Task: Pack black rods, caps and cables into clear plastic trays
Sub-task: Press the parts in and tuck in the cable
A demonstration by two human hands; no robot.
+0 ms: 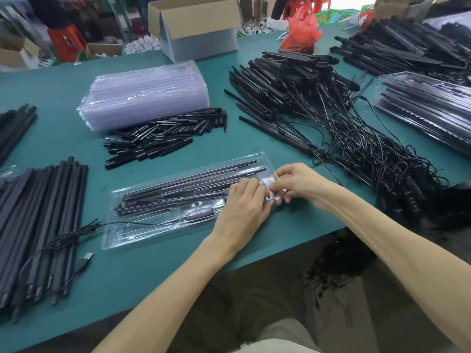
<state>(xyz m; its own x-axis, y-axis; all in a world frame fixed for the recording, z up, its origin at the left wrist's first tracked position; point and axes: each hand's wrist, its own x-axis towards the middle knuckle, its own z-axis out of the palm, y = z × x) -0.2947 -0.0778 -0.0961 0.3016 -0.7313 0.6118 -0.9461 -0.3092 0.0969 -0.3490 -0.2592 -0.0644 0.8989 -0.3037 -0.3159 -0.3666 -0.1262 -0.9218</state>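
A clear plastic tray (142, 229) lies on the green table in front of me, with several black rods (193, 183) in its far slots and a black cable (122, 223) running out of its left end to a USB plug (86, 259). My left hand (243, 207) rests on the tray's right end, fingers curled at its edge. My right hand (299, 183) pinches the same clear right end from the other side. What lies under the fingers is hidden.
A stack of clear trays (147, 93) and a heap of black caps (163, 138) sit behind. Black rods (38, 225) lie at left. A rod-and-cable pile (331, 118) spreads at right, filled trays (428, 108) beyond. A cardboard box (196, 24) stands far back.
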